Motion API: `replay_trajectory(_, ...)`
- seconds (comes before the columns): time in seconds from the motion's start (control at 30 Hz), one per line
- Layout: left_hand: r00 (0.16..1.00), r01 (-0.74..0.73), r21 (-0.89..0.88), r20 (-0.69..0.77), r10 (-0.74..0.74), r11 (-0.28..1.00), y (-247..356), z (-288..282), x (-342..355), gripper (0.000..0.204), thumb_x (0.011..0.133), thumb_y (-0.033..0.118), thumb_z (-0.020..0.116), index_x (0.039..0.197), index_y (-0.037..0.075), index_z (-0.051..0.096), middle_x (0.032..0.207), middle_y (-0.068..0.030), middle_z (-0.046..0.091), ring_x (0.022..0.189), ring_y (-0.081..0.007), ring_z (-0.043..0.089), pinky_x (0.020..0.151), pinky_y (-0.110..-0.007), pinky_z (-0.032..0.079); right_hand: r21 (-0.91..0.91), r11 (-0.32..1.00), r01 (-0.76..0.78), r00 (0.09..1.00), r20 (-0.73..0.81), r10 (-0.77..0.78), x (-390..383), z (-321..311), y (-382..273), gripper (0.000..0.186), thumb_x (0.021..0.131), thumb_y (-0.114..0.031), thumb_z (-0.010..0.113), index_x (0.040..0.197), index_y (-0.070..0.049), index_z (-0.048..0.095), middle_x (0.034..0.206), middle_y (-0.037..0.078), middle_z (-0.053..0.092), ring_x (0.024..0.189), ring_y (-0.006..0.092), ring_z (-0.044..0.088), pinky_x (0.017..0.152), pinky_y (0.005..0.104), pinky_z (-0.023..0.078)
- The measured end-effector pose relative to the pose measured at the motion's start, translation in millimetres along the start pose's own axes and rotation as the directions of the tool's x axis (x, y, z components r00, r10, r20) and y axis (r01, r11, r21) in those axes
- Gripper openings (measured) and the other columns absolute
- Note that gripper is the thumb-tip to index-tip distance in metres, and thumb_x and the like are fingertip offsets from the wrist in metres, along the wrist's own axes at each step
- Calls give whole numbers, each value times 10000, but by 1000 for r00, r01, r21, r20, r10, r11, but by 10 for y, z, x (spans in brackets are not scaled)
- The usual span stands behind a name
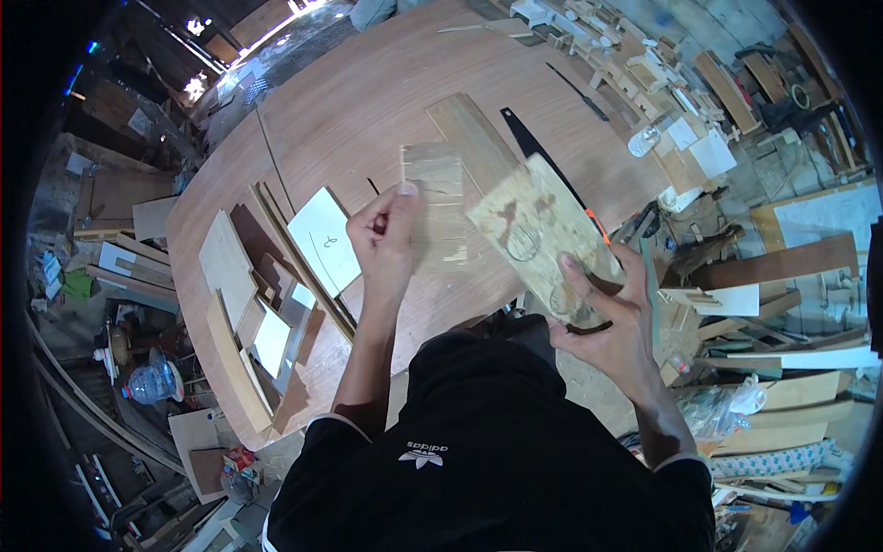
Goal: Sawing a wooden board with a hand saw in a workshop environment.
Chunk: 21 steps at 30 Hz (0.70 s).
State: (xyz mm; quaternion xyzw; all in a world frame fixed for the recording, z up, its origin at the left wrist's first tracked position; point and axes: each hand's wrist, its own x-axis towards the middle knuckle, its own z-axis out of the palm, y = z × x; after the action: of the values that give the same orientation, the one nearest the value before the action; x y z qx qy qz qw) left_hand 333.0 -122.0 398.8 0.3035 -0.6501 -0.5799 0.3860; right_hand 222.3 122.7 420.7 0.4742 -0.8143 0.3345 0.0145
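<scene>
My left hand (382, 235) is closed, its thumb and fingers pinching the left edge of a thin, rectangular piece of plywood (437, 198) with splintered bands across its face. In my right hand (607, 317) a thicker wooden board (529, 225) is gripped by its near end; its face carries dark stains and ring marks. Both pieces are held up over the brown table (331, 110). Behind them lies a plain plank (474, 138). A handsaw (529, 143) with a black blade and some orange near its handle is partly hidden by the stained board.
Left on the table are long wood strips (299, 258), a white panel (325, 241) with handwriting and several offcuts (230, 267). A thin dark tool (578, 92) lies far right, near many small wood pieces (635, 64) and a clear plastic bottle (644, 140). Boards stack along the right.
</scene>
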Motion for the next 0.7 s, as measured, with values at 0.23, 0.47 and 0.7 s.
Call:
replay_trajectory(0.23, 994, 94, -233, 71, -79, 968, -191, -45, 0, 288, 953, 245, 606, 949, -27, 697, 698, 62, 532, 666, -32, 463, 608, -195, 338, 205, 954, -218, 972, 133, 194, -104, 1006, 910, 625, 649, -231, 796, 1251, -154, 648, 1190, 185, 504, 1022, 295, 528, 878, 403, 473)
replay_trajectory(0.47, 905, 399, -356, 302, -300, 845, -290, 61, -284, 363, 965, 318, 565, 1108, -14, 604, 984, -41, 627, 918, -91, 548, 863, -232, 398, -133, 879, -457, 777, 421, 468, -515, 2385, 1150, 644, 698, -429, 756, 1283, -195, 622, 1273, 220, 458, 1165, 379, 482, 956, 454, 446)
replay_trajectory(0.7, 901, 423, -239, 211, -378, 874, -372, 132, -537, 317, 903, 194, 659, 1142, 2, 581, 983, -50, 654, 874, -111, 593, 785, -254, 449, -247, 935, -254, 796, 496, 348, -623, 2822, 1297, 839, 724, -462, 703, 1460, -218, 382, 1369, 241, 362, 1215, 454, 416, 970, 580, 387)
